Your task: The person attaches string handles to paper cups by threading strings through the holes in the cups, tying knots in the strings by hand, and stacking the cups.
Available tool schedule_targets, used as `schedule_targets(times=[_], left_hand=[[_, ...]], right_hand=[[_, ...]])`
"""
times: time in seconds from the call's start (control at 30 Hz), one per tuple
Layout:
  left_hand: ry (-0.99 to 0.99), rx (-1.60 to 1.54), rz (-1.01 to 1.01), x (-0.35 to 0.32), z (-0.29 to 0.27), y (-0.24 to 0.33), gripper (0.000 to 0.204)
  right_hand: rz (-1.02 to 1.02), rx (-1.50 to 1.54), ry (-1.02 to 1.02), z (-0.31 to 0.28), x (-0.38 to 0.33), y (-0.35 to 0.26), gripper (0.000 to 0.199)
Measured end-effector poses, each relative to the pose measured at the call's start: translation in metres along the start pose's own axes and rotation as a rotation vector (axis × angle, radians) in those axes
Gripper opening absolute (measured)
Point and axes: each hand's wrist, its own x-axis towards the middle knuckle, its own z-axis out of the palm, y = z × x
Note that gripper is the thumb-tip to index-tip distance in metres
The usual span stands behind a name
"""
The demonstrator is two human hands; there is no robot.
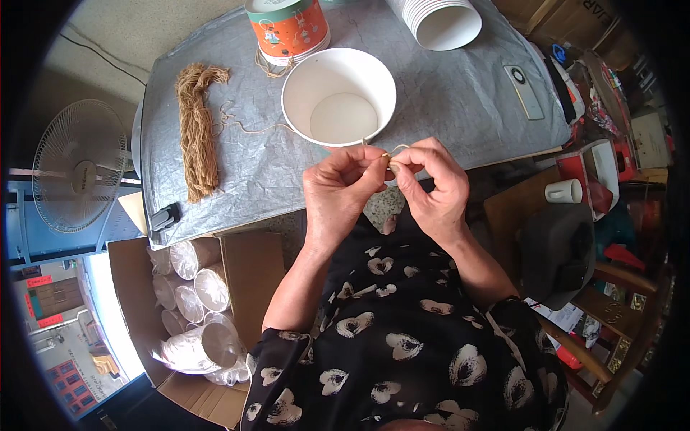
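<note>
At the table's near edge, my left hand (343, 188) and my right hand (433, 188) meet fingertip to fingertip, both pinching a thin tan cord (402, 146). Where the cord passes between the fingers is partly hidden. Just beyond them a white paper bucket (339, 93) stands with its mouth facing me, and its inside looks bare. Cord runs from the bucket's left side toward a thick bundle of tan cords (195, 136) lying on the table. Behind the bucket is a stack of orange and green printed buckets (291, 32) with cord at its base.
A grey sheet (460, 108) covers the table. White nested buckets (442, 23) lie at the far right, near a phone (523, 92). A black clip-like object (165, 216) sits at the left corner. Below left, a carton (251, 280) holds several wrapped white cups. A fan (79, 165) stands left.
</note>
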Motion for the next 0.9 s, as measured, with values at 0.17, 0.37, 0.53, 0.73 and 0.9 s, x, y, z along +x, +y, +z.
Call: schedule_targets(times=[0.17,0.37,0.53,0.73,0.9], left_hand=[[-0.053,0.057,0.085,-0.002,0.0,-0.005,0.012],[-0.04,0.159,0.2,-0.003,0.001,-0.012,0.012],[-0.031,0.187,0.209,-0.002,-0.002,-0.018,0.011],[-0.077,0.06,0.057,-0.002,-0.004,-0.01,0.011],[-0.089,0.073,0.039,0.002,-0.008,-0.014,0.011]], right_hand=[[0.413,0.4,-0.043,-0.002,-0.003,0.002,0.008],[0.597,0.626,-0.023,-0.005,-0.004,0.006,0.011],[0.642,0.656,-0.019,-0.003,-0.008,0.014,0.011],[0.696,0.715,-0.02,-0.01,-0.005,0.015,0.016],[0.779,0.64,-0.11,-0.013,0.002,0.01,0.021]])
